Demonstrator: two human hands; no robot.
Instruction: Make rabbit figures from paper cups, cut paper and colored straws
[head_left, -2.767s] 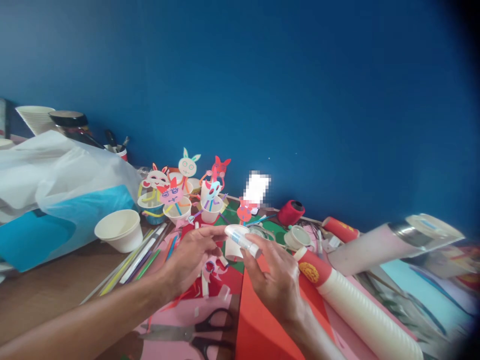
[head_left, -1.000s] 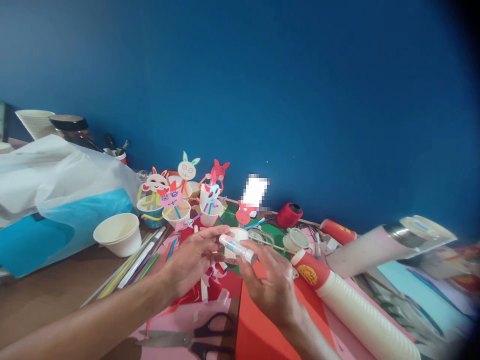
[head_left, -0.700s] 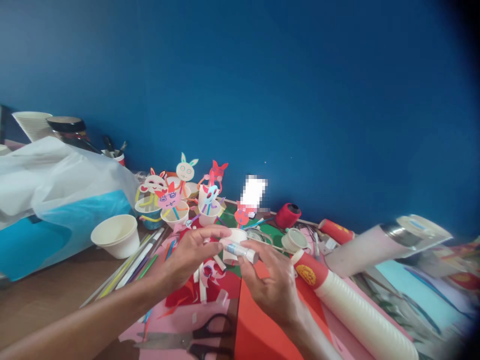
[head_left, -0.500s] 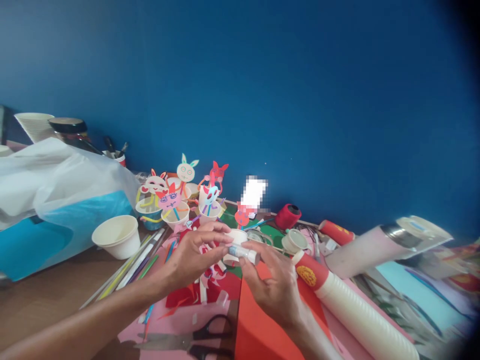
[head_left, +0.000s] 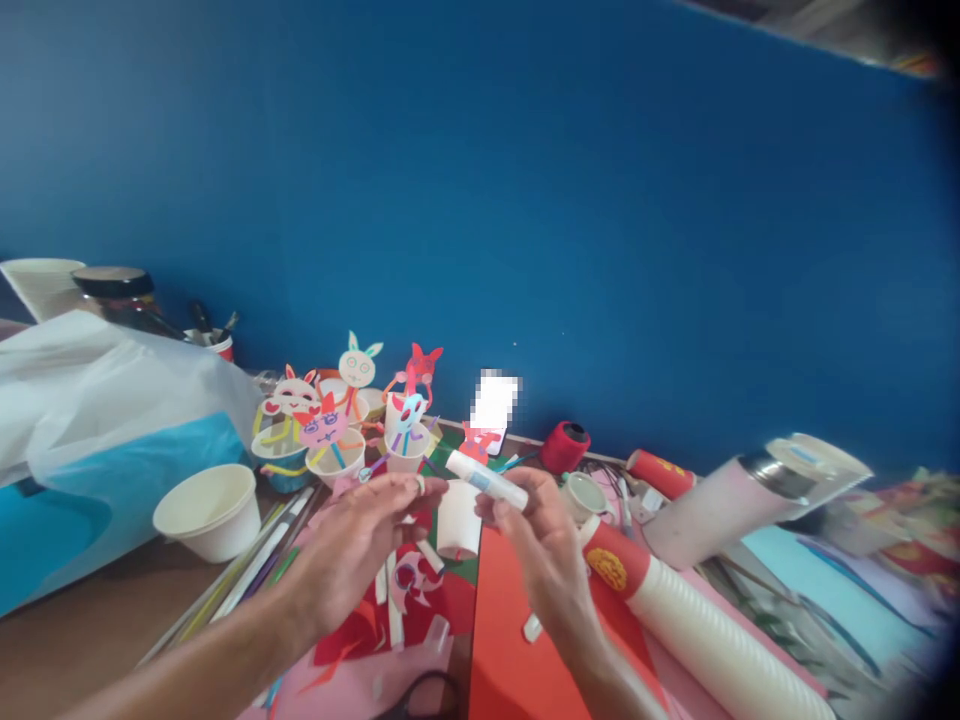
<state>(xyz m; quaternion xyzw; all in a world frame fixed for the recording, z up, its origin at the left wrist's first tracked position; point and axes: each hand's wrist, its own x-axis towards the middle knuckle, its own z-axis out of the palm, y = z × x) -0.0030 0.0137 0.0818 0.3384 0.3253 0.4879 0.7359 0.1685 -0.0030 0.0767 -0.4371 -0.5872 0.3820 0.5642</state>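
My right hand (head_left: 551, 530) grips a white glue stick (head_left: 486, 480) with a pale blue label, tilted, its far end pointing up and left. My left hand (head_left: 356, 540) is apart from it, to the left, thumb and fingers pinched together. Something small and pale shows at its fingertips, too small to name. Between the hands stands a white paper cup (head_left: 459, 522), with a red paper cat face (head_left: 475, 440) just behind it. Below my right hand a short white piece (head_left: 532, 628) lies on orange-red paper (head_left: 499, 665).
Paper animal figures in cups, among them a pink cat face (head_left: 326, 430), stand at the back left. A white bowl (head_left: 208, 510) is nearer. Stacked cups (head_left: 720, 620) lie at right beside a thermos (head_left: 697, 510). Red thread (head_left: 564, 446) and a phone (head_left: 495, 400) are by the wall.
My left hand has come away from the glue stick and moved left. The glue stick has tilted up in my right hand. The view has shifted, and the scissors are mostly out of frame.
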